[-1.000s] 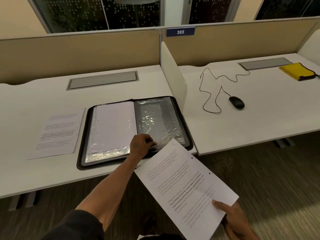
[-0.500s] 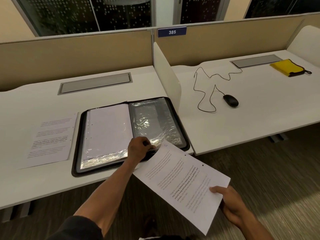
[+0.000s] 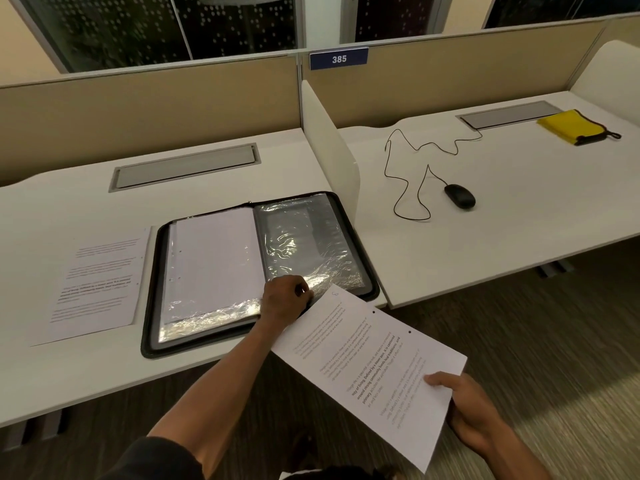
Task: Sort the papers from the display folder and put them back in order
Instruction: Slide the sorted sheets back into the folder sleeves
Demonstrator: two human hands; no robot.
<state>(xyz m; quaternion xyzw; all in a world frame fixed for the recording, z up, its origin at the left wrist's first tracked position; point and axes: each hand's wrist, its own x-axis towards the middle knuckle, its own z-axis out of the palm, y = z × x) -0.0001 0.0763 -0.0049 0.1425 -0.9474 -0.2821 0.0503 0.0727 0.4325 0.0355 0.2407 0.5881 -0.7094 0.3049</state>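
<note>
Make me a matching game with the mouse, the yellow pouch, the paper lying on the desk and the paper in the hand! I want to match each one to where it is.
Things:
1. black mouse
2. yellow pouch
3. printed sheet on the desk
4. printed sheet in the right hand

Places:
A. left of the open display folder
B. held out over the floor, past the desk edge
C. far right of the neighbouring desk, by the grey hatch
D. on the neighbouring desk, at the end of a looping cable

Pairs: 1-D, 2-C, 3-A, 4-B
</note>
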